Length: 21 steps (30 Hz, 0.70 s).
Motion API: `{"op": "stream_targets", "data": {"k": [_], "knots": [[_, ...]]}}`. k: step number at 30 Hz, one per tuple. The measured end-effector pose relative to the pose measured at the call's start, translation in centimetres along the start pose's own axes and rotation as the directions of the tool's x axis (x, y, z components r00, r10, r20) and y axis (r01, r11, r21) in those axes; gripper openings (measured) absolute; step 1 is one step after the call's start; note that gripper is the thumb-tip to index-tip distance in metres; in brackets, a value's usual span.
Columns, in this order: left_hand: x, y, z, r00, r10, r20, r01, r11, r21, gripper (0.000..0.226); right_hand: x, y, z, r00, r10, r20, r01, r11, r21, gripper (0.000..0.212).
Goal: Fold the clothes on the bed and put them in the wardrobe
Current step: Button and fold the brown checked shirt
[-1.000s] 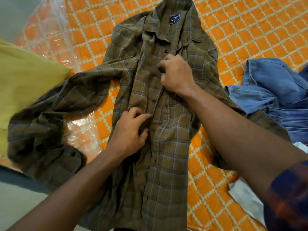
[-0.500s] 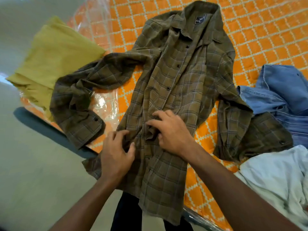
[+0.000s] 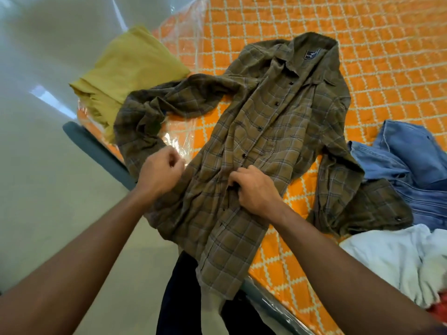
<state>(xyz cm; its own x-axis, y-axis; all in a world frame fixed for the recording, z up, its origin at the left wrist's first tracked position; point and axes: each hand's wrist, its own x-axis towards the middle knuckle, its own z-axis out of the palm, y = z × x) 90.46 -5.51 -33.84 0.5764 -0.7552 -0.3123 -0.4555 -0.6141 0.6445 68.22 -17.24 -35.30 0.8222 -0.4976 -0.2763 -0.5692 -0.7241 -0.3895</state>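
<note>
Left hand (image 3: 159,174) shifted left to shirt (image 3: 273,122) edge, fingers curled, hold unclear. Right hand (image 3: 254,189) pinches shirt front on bed (image 3: 362,56).

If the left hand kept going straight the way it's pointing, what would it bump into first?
Most likely the plaid shirt. The left hand points up and right, and the shirt's buttoned front lies right beside it that way. How high the hand is above the bed is unclear.

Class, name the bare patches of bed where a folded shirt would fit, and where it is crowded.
Free: orange quilt beyond the plaid shirt, above the jeans. Crowded: near edge, with yellow cloth, shirt, jeans, white garment.
</note>
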Motion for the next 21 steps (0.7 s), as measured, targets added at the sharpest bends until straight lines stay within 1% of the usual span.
{"op": "stream_targets", "data": {"k": [1,2,3,4,5,6,7,8,10,11,12,13,14,16,17,19,21], "knots": [[-0.1,0.2,0.0,0.994,0.014,0.112,-0.022,0.997,0.069,0.019,0.1,-0.1,-0.2,1.000,-0.020,0.007,0.020,1.000,0.000,0.038],[-0.5,0.2,0.2,0.976,0.012,0.215,-0.057,0.978,0.202,0.028,0.3,-0.5,-0.2,0.998,-0.054,0.023,0.054,0.999,-0.001,0.043],[-1.1,0.3,0.8,0.956,0.011,0.293,-0.121,0.925,0.360,0.035,0.5,-0.8,-0.2,0.995,-0.086,0.049,0.087,0.996,-0.012,0.041],[-1.6,0.4,1.6,0.943,0.032,0.330,-0.197,0.855,0.480,0.036,0.8,-1.2,-0.1,0.990,-0.116,0.079,0.119,0.992,-0.038,0.033],[-2.1,0.4,2.2,0.942,0.073,0.328,-0.249,0.806,0.537,0.028,0.9,-1.7,0.1,0.984,-0.137,0.111,0.145,0.987,-0.068,0.024],[-2.4,0.3,2.6,0.943,0.125,0.310,-0.281,0.799,0.532,0.018,1.0,-2.0,0.3,0.980,-0.150,0.130,0.162,0.983,-0.089,0.017],[-2.6,0.0,2.7,0.946,0.157,0.283,-0.282,0.828,0.484,0.012,0.9,-2.1,0.5,0.979,-0.159,0.130,0.171,0.981,-0.092,0.012],[-2.8,-0.2,2.5,0.958,0.160,0.237,-0.249,0.876,0.413,0.010,0.9,-2.1,0.7,0.980,-0.165,0.113,0.175,0.981,-0.085,0.009],[-2.6,-0.8,1.2,0.993,0.063,0.105,-0.083,0.976,0.203,0.009,0.7,-1.6,0.5,0.983,-0.177,0.055,0.180,0.982,-0.056,0.004],[-2.3,-1.1,0.3,0.999,-0.010,0.036,0.007,0.997,0.079,0.009,0.6,-1.2,0.3,0.983,-0.180,0.026,0.181,0.983,-0.040,0.004],[-1.9,-1.5,-0.9,0.997,-0.076,-0.017,0.076,0.997,-0.034,0.011,0.4,-1.0,0.1,0.984,-0.180,-0.005,0.180,0.983,-0.023,0.003],[-1.4,-1.7,-1.9,0.991,-0.120,-0.058,0.114,0.988,-0.100,0.012,0.0,-0.7,0.0,0.984,-0.172,-0.037,0.172,0.985,-0.008,0.003],[-0.7,-1.9,-3.1,0.986,-0.129,-0.101,0.119,0.988,-0.103,0.013,-0.4,-0.6,0.0,0.985,-0.158,-0.068,0.159,0.987,0.007,0.002],[0.8,-2.2,-5.1,0.978,-0.103,-0.183,0.105,0.995,0.000,0.015,-1.1,-0.8,0.4,0.987,-0.126,-0.099,0.130,0.991,0.033,0.005],[1.6,-2.4,-5.7,0.969,-0.088,-0.231,0.106,0.992,0.064,0.016,-1.2,-1.0,0.7,0.989,-0.115,-0.093,0.119,0.992,0.036,0.007],[2.9,-2.7,-6.0,0.945,-0.022,-0.325,0.090,0.976,0.197,0.020,-1.2,-1.4,1.6,0.995,-0.085,-0.056,0.086,0.996,0.011,0.005],[3.5,-2.8,-5.5,0.927,0.086,-0.365,0.046,0.940,0.338,0.025,-0.8,-2.2,2.4,0.998,-0.063,-0.019,0.062,0.998,-0.020,0.001]]}}
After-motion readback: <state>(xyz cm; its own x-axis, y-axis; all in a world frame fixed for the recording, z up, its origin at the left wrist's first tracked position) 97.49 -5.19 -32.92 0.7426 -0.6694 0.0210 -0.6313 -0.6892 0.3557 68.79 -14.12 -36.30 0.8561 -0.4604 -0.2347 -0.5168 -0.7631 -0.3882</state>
